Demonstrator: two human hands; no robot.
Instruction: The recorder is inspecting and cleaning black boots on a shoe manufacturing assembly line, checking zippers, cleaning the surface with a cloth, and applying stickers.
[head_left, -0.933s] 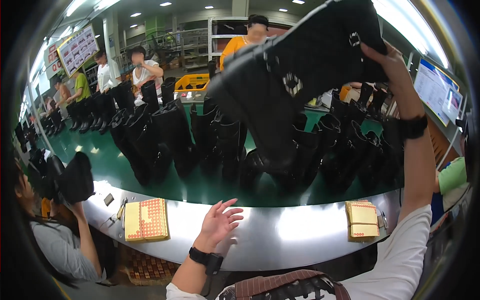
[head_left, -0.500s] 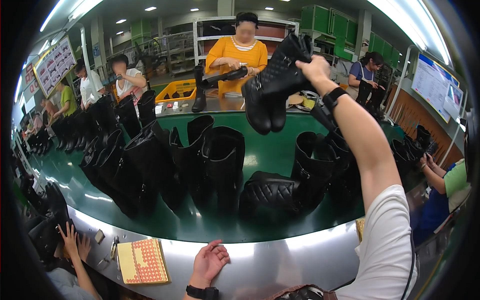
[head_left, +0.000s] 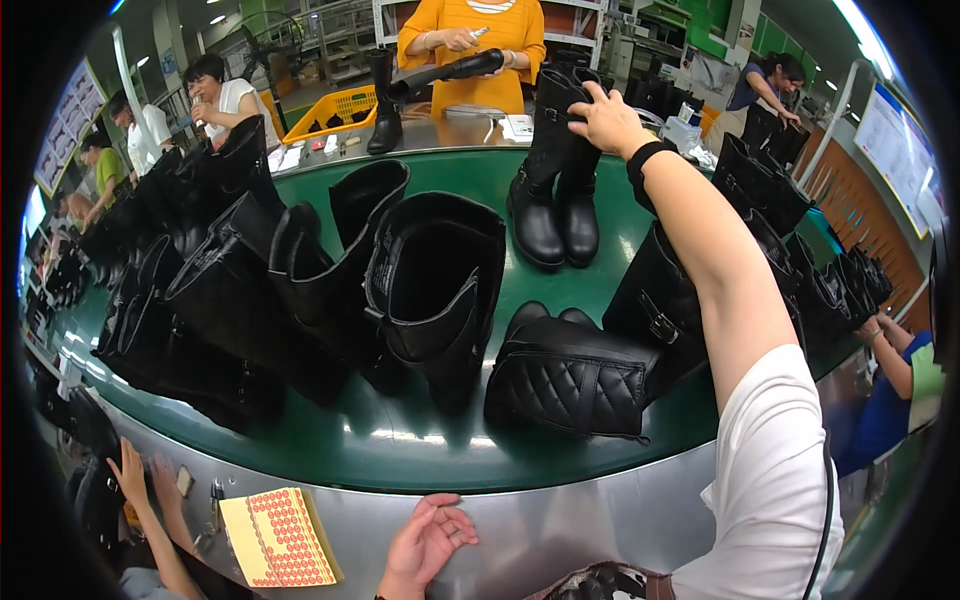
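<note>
A pair of tall black boots [head_left: 542,215] stands upright at the far side of the green belt [head_left: 450,455]. My right hand [head_left: 612,122] is at their tops with its fingers spread, open, touching or just off the shafts. Closer to me, a black boot with a quilted shaft [head_left: 575,375] has its shaft folded toward me. My left hand [head_left: 432,545] rests palm up at the steel ledge [head_left: 500,530] in front of the belt. Its fingers are loosely curled but open, and it holds nothing.
Several tall black boots [head_left: 435,270] crowd the belt's left and middle, more [head_left: 665,300] its right. A yellow pad with red stickers [head_left: 280,540] lies on the ledge. A co-worker's hands [head_left: 130,475] are at lower left. Across the belt, a person in orange [head_left: 470,40] handles a boot.
My right hand has lowered the pair of boots from the air onto the belt, and its fingers have spread. The view has tipped downward. My left hand stays at the ledge.
</note>
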